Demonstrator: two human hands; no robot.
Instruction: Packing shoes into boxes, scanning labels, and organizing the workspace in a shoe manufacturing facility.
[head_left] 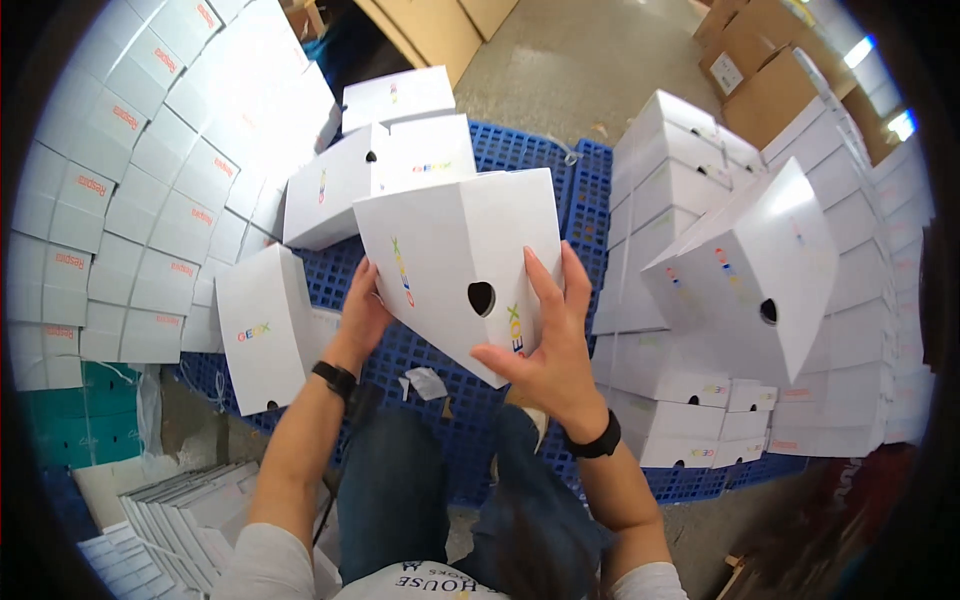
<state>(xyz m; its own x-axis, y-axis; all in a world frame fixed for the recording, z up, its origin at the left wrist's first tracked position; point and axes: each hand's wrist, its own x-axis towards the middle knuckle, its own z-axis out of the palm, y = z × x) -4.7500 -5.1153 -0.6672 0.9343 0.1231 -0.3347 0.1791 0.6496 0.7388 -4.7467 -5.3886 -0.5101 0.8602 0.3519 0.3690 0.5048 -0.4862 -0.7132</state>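
Between my two hands is a white shoebox, tilted, with coloured lettering and a dark finger hole in one end. My left hand grips its left side, the fingertips partly hidden behind the box. Spread fingers of my right hand press on the end with the hole, the thumb near its lower corner. Just beyond, more white shoeboxes rest on a blue plastic pallet. Left of my left wrist stands another white shoebox. Crumpled paper lies on the pallet below the held box.
Strapped stacks of white boxes rise on the left. On the right, a tilted white box sits atop more stacked shoeboxes. Brown cartons stand at the far right. Flat folded cardboard lies at the lower left, near green boxes.
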